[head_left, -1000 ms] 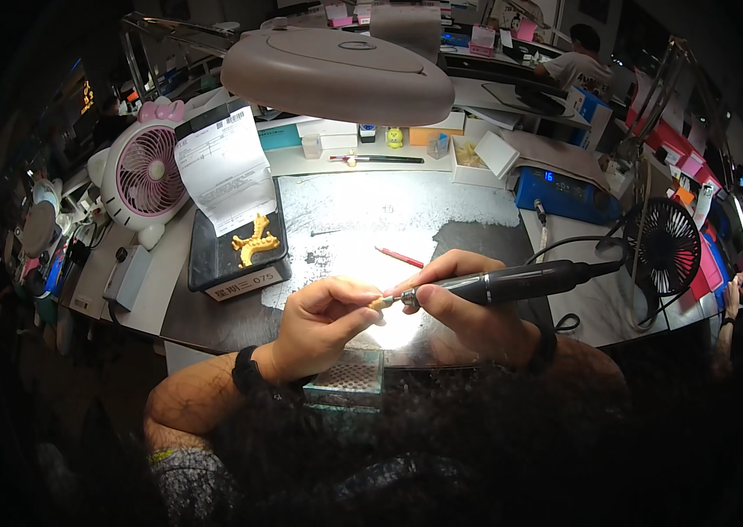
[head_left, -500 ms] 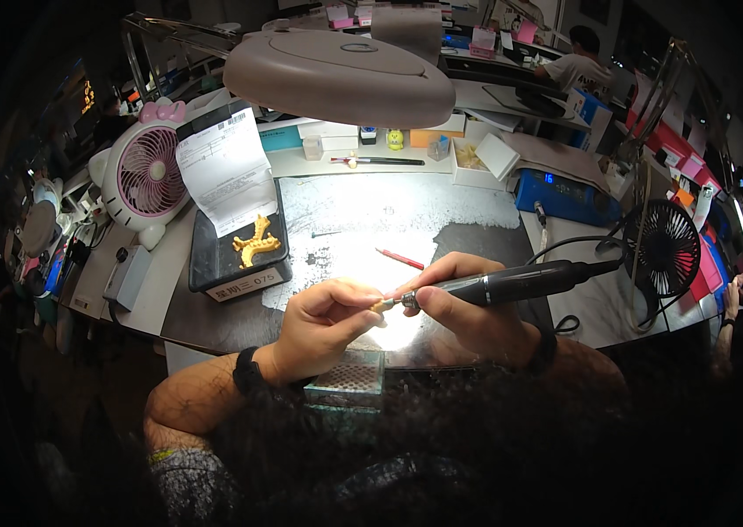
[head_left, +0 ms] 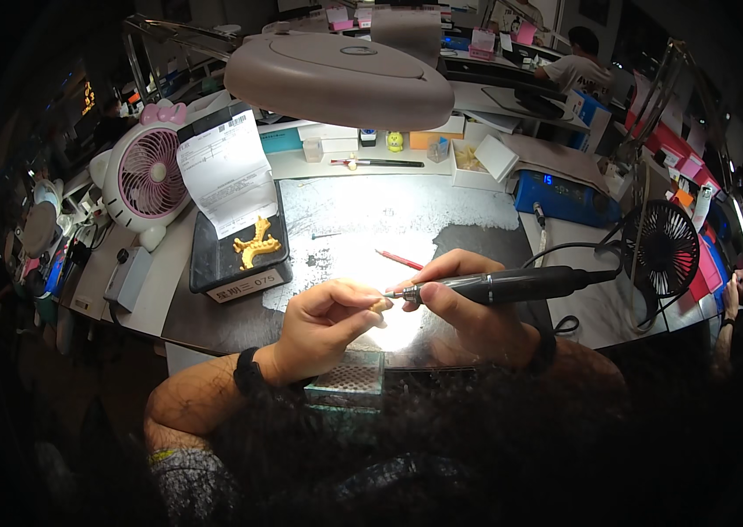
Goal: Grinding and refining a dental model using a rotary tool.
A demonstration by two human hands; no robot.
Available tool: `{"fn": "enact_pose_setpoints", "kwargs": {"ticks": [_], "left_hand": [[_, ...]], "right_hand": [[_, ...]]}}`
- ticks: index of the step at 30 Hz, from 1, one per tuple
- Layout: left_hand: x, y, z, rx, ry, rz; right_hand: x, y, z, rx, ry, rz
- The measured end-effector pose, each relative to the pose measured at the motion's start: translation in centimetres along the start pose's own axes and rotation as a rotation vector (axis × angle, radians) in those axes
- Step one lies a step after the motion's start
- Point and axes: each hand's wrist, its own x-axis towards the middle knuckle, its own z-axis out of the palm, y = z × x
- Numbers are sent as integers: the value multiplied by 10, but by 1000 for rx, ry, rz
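My left hand (head_left: 323, 321) pinches a small pale-yellow piece (head_left: 379, 306) between thumb and fingertips; most of it is hidden, so its exact kind is unclear. In my right hand (head_left: 468, 321), gripped like a pen, lies a black rotary handpiece (head_left: 521, 285) with a metal nose. Its thin tip points left and meets the piece at my left fingertips, under bright lamp light. Just beyond my hands a red pencil-like stick (head_left: 399, 259) lies on the worn mat (head_left: 485, 212). Below my left wrist sits a small box with a perforated top (head_left: 347, 376).
A large lamp (head_left: 336, 79) hangs over the bench. At left, a black tray (head_left: 239, 274) holds yellow dental-model-like parts (head_left: 257, 244) and a paper sheet (head_left: 229, 171), beside a pink-white fan (head_left: 147, 171). At right stand a blue control box (head_left: 565, 198) and a black fan (head_left: 663, 250). Other people work farther off.
The handpiece has tilted a little, its rear end dropping slightly, and its tip has shifted at the piece. The control box's display has changed. My left hand stays nearly still.
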Motion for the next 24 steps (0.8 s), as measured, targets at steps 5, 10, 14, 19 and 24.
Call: {"fn": "enact_pose_setpoints", "kwargs": {"ticks": [5,10,14,19,24], "left_hand": [[0,1,1,17,18,11],[0,2,1,42,34,0],[0,3,2,16,32,-2],[0,2,3,39,42,-12],[-1,1,1,33,42,-16]], "right_hand": [[1,-2,2,75,20,31],[0,1,0,49,-4,36],[-1,0,2,81,3,53],[-1,3,1,51,-20,7],[0,0,3,46,-4,43]]}}
